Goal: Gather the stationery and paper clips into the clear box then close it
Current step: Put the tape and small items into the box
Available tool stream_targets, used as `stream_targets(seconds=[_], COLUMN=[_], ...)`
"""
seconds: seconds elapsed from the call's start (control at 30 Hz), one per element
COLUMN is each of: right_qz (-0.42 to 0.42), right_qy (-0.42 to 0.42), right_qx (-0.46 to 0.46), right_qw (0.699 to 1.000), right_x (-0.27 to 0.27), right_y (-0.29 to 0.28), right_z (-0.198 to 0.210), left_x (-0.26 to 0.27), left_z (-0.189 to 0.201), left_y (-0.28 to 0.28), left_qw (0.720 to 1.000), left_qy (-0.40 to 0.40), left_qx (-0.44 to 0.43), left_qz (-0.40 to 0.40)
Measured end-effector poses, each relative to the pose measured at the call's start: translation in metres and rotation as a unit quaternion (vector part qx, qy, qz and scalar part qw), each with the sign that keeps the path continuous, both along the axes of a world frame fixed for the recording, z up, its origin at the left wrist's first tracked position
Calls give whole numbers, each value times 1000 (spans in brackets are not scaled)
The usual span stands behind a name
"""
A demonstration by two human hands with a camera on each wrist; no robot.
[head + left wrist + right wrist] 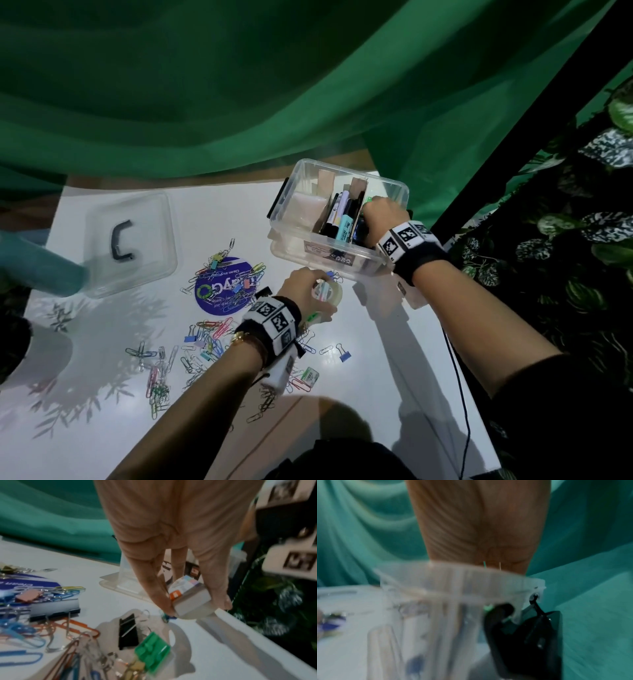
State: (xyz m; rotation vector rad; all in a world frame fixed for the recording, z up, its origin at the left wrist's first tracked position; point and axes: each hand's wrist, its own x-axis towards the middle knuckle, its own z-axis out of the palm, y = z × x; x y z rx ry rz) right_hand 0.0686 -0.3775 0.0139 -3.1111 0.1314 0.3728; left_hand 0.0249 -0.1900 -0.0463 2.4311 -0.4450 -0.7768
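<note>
White tabletop (394,342): left hand (306,286) grips tape roll (327,292) beside clear box (291,251).

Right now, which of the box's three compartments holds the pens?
The middle compartment of the clear box, between the cardboard dividers; the left one holds only a pale block.

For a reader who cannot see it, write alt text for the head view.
A person's left hand grips a roll of clear tape on a white table while the right hand reaches into an open clear box holding markers. Coloured paper clips lie scattered; the lid sits apart.
</note>
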Motion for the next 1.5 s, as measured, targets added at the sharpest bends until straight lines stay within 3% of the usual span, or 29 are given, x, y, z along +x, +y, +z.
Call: stream_targets(seconds=[0.1, 0.23, 0.27, 0.37, 0.5, 0.6, 0.7, 0.77, 0.83, 1.0, 1.1, 1.17, 1.3, 1.4, 1.5], right_qz=[-9, -79, -98, -122, -116, -191, -295, -332, -337, -322, -279, -254, -200, -184, -227], right_qy=[-35, -193, -189, -42, -12, 12, -75, -120, -109, -83, -136, -126, 35, 30, 0], right_qx=[-24, 122, 185, 330, 312, 379, 381, 298, 242, 236, 199, 283, 477, 490, 427], right_qw=[999, 970, 959, 935, 943, 905, 873, 887, 904, 913, 929, 916, 855, 852, 875], right_x=[0, -26, -35, -66, -83, -73, -50, -32, -14, 16, 12, 6, -15, -18, -15], right_y=[2, 11, 16, 34, 46, 36, 7, -13, -26, -36, -37, -39, -30, -25, -33], right_z=[-1, 11, 15, 23, 22, 25, 36, 40, 39, 32, 32, 34, 43, 42, 34], left_x=[-3, -4, -4, -5, -8, -5, 8, 17, 25, 47, 58, 59, 49, 43, 38], left_z=[10, 24, 26, 30, 38, 49, 58, 63, 69, 84, 83, 80, 73, 74, 71], left_y=[5, 11, 11, 12, 5, -1, -5, -9, -19, -43, -46, -47, -53, -53, -37], left_qw=[997, 992, 990, 977, 965, 958, 950, 946, 948, 960, 961, 965, 964, 964, 967], left_qy=[-7, -101, -117, -166, -190, -172, -123, -113, -105, -106, -107, -124, -178, -183, -140], left_qx=[-64, -70, -84, -124, -164, -196, -211, -228, -245, -236, -229, -212, -187, -183, -192], left_qz=[29, -1, 11, 58, 82, 121, 193, 202, 176, 109, 109, 93, 67, 57, 87])
